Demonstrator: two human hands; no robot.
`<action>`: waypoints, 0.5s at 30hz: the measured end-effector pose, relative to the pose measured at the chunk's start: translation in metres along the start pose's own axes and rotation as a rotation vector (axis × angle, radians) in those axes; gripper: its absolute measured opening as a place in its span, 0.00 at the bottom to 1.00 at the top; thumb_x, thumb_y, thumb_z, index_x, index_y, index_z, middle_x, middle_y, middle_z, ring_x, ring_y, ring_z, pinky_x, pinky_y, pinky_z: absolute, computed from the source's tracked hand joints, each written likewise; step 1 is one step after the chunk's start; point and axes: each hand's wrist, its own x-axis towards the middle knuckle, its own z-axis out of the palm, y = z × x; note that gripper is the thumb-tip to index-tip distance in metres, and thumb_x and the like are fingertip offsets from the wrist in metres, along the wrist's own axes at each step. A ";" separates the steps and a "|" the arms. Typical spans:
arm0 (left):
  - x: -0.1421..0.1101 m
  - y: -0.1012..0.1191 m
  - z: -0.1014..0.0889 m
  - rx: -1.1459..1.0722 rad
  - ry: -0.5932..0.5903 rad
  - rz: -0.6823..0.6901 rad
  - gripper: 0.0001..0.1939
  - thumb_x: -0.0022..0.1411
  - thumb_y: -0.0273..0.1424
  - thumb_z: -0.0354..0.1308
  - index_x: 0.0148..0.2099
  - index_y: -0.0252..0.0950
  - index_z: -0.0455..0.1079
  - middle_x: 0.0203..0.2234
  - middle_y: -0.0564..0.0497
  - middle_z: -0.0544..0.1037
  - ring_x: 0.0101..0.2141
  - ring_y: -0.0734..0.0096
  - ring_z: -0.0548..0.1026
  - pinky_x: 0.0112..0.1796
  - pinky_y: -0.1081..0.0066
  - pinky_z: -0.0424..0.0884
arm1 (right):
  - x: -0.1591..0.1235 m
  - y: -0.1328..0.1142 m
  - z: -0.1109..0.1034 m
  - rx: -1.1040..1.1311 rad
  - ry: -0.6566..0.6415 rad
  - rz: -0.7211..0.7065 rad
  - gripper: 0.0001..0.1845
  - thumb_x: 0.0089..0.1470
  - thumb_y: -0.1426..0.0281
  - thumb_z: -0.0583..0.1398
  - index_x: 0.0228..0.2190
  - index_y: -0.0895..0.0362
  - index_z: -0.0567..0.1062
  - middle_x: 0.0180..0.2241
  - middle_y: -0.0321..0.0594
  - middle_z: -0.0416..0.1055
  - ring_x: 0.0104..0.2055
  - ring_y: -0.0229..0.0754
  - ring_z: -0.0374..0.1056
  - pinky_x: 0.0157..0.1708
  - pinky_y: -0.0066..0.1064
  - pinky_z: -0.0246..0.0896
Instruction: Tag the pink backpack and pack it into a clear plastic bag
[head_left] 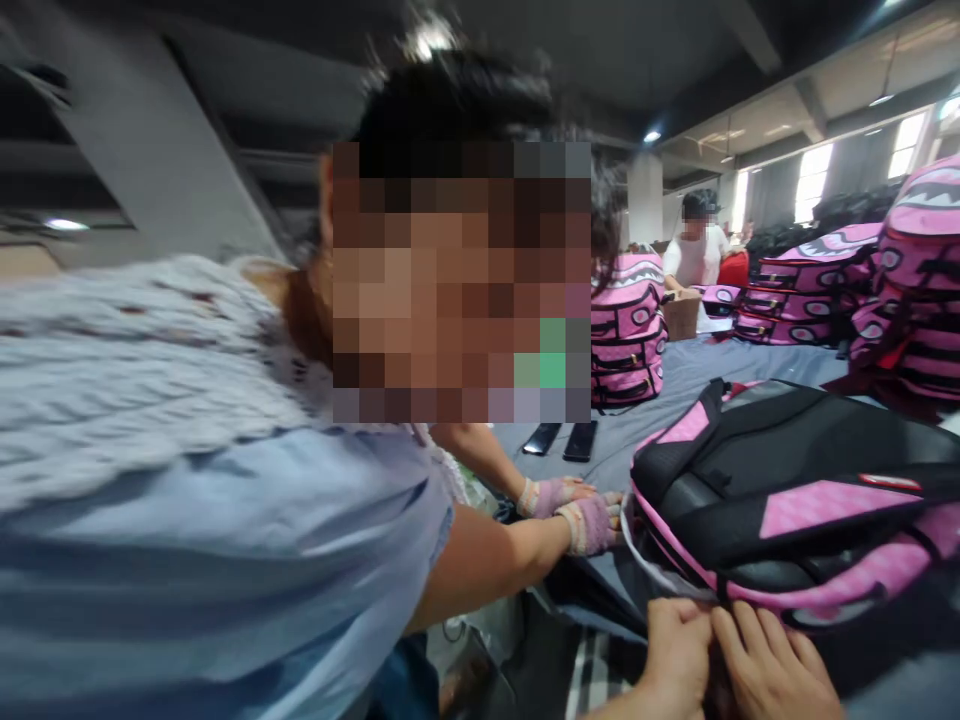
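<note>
A black and pink backpack lies flat with its straps and padded back facing up. Along its near left side runs a pale strip that looks like the mouth of a plastic bag. My left hand is closed at the lower end of this strip, pinching it just below the backpack. Close beside it, my right hand has its fingers bent and pressed together at the backpack's lower edge. What those fingers hold is hidden. A co-worker's gloved hands reach to the strip's far left part.
The co-worker leans in from the left, filling much of the view. Two phones lie on the grey cloth. Pink backpacks stand stacked behind and at the right. Another person stands farther back near a cardboard box.
</note>
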 end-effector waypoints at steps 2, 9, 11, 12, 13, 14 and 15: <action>-0.026 0.017 0.000 0.004 -0.135 0.046 0.14 0.39 0.38 0.71 0.23 0.33 0.74 0.19 0.51 0.75 0.25 0.68 0.71 0.31 0.68 0.66 | 0.008 -0.005 -0.015 -0.018 -0.102 0.083 0.12 0.53 0.79 0.54 0.33 0.53 0.74 0.31 0.43 0.73 0.34 0.49 0.65 0.34 0.40 0.52; -0.035 0.022 -0.022 -0.149 -0.074 0.021 0.20 0.40 0.35 0.74 0.38 0.33 0.79 0.34 0.44 0.84 0.40 0.63 0.79 0.47 0.66 0.69 | 0.019 -0.011 -0.025 0.130 -0.174 0.357 0.14 0.66 0.74 0.54 0.28 0.55 0.70 0.27 0.37 0.70 0.33 0.44 0.63 0.35 0.35 0.49; -0.024 0.008 -0.017 -0.249 -0.193 -0.064 0.19 0.39 0.34 0.75 0.36 0.32 0.79 0.33 0.44 0.83 0.41 0.60 0.79 0.48 0.65 0.69 | 0.016 -0.010 -0.026 0.241 -0.186 0.444 0.13 0.67 0.72 0.53 0.29 0.55 0.71 0.28 0.36 0.71 0.33 0.42 0.64 0.35 0.34 0.49; -0.020 0.001 -0.012 -0.293 -0.242 -0.092 0.19 0.39 0.35 0.75 0.35 0.32 0.79 0.32 0.44 0.83 0.42 0.59 0.79 0.48 0.64 0.70 | 0.016 -0.010 -0.028 0.296 -0.195 0.493 0.13 0.68 0.70 0.53 0.30 0.55 0.71 0.28 0.36 0.72 0.33 0.42 0.65 0.35 0.33 0.50; -0.016 -0.005 -0.007 -0.330 -0.272 -0.107 0.19 0.39 0.35 0.75 0.34 0.32 0.78 0.32 0.44 0.83 0.43 0.58 0.79 0.49 0.63 0.70 | 0.016 -0.010 -0.030 0.343 -0.202 0.543 0.13 0.68 0.69 0.53 0.30 0.55 0.72 0.29 0.35 0.72 0.33 0.41 0.65 0.35 0.33 0.50; -0.013 -0.010 -0.001 -0.356 -0.282 -0.113 0.19 0.40 0.36 0.75 0.34 0.32 0.78 0.32 0.44 0.83 0.44 0.57 0.79 0.50 0.63 0.70 | 0.016 -0.009 -0.031 0.382 -0.208 0.584 0.14 0.68 0.68 0.53 0.30 0.55 0.72 0.29 0.35 0.73 0.33 0.41 0.66 0.35 0.33 0.50; -0.011 -0.014 0.003 -0.372 -0.283 -0.117 0.19 0.40 0.37 0.75 0.33 0.33 0.78 0.32 0.45 0.83 0.45 0.58 0.78 0.51 0.63 0.69 | 0.016 -0.008 -0.033 0.414 -0.217 0.617 0.15 0.67 0.67 0.53 0.30 0.55 0.72 0.29 0.35 0.74 0.32 0.41 0.66 0.35 0.33 0.50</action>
